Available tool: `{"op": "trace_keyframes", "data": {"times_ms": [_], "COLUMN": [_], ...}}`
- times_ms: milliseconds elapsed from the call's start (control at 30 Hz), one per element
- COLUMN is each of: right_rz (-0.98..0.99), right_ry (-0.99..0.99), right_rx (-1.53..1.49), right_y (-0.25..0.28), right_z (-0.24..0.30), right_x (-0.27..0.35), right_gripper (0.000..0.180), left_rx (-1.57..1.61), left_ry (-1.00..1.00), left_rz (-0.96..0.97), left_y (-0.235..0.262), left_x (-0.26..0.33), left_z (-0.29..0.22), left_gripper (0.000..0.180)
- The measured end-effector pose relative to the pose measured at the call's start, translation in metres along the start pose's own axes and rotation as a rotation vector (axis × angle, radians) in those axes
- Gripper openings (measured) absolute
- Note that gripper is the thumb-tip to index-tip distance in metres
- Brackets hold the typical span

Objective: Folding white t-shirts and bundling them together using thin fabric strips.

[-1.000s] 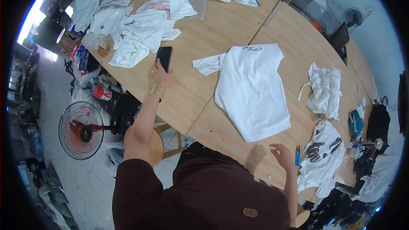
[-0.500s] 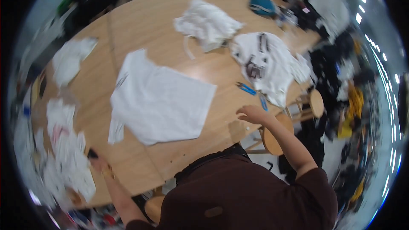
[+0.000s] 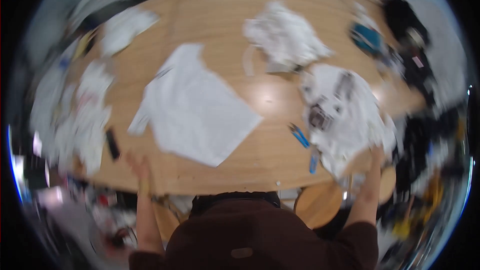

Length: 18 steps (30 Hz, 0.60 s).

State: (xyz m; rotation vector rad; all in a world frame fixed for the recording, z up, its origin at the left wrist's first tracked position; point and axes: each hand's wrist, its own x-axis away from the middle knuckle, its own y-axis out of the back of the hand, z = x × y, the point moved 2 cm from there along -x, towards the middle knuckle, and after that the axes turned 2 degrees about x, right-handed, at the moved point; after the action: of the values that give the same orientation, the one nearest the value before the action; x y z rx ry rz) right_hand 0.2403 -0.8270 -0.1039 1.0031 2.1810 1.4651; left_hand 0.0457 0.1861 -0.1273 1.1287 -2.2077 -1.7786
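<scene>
My left hand (image 3: 139,167) hovers by the table's near edge with its fingers apart, holding nothing. Beside it lies a dark, flat, phone-like object (image 3: 113,144). A plain white T-shirt (image 3: 197,107) is spread out in front of me, with one sleeve toward the left. On the right, my right hand (image 3: 376,156) is at the near edge of a bunched white garment with dark print (image 3: 345,112). Its fingers are blurred against the cloth, so I cannot tell whether they grip it. Blue-handled snips (image 3: 300,136) and a second small blue tool (image 3: 313,163) lie left of that garment.
More white garments are heaped at the table's left end (image 3: 90,115), far left (image 3: 125,29) and back middle (image 3: 285,35). A teal pouch (image 3: 366,38) sits at the far right near dark items. Round wooden stools (image 3: 318,204) stand against the near edge.
My left hand has come away from the phone-like object, which now lies apart from it. My right hand has moved right, to the printed garment. The whole view has turned.
</scene>
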Motion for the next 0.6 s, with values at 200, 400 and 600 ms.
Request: {"op": "trace_keyframes", "data": {"times_ms": [200, 400, 600], "right_rz": [-0.228, -0.378, -0.519], "right_ry": [0.673, 0.885, 0.943], "right_rx": [-0.093, -0.193, -0.264], "right_y": [0.148, 0.231, 0.313], "right_z": [0.260, 0.285, 0.263], "right_x": [-0.043, -0.044, -0.013], "right_gripper": [0.045, 0.044, 0.044], "left_rx": [0.025, 0.176, 0.287], "left_ry": [0.259, 0.578, 0.551], "left_rz": [0.074, 0.045, -0.040], "left_y": [0.050, 0.079, 0.067], "left_x": [0.071, 0.140, 0.119], "left_z": [-0.080, -0.094, -0.077], "left_gripper": [0.054, 0.028, 0.022]}}
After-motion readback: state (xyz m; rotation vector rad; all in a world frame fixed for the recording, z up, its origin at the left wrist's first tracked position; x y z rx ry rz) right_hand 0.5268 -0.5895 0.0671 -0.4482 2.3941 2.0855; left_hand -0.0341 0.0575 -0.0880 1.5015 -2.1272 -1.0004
